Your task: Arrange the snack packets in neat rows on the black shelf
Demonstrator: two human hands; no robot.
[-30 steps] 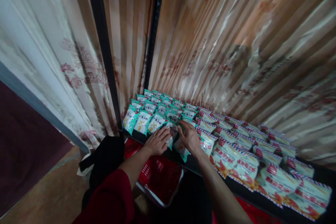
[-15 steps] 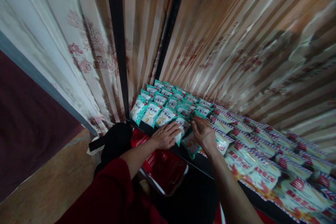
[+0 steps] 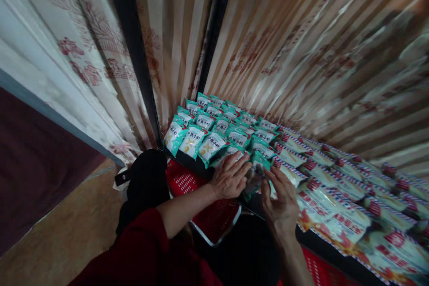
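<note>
Lays the left hand (image 3: 231,178) nearly flat over the neighbouring teal packet (image 3: 232,151), immediately left of the end teal packet (image 3: 256,176), fingers straight and slightly spread, visibly gripping nothing. Poises the right hand (image 3: 280,194) on the opposite side of the end teal packet, thumb and forefinger aimed inward at the right edge with only a narrow gap between them. Cannot tell a pinch from a light touch there. Places the end teal packet between both hands, leftward of the right fingers and rightward of the left fingers, about equally near to each. Runs its long axis from back to front, near end slanted a little left. Rests in the front row, close to the front edge of the dark surface (image 3: 321,246).

Has other teal packets (image 3: 194,140) in rows left of and behind the end teal packet, and white packets with striped edges (image 3: 350,221) in rows to its right. Has a red basket (image 3: 216,216) below and left of the end teal packet, partly hidden by the left forearm (image 3: 187,208), and another red basket (image 3: 313,268) below and right of it. Cannot make out the contents of either
</note>
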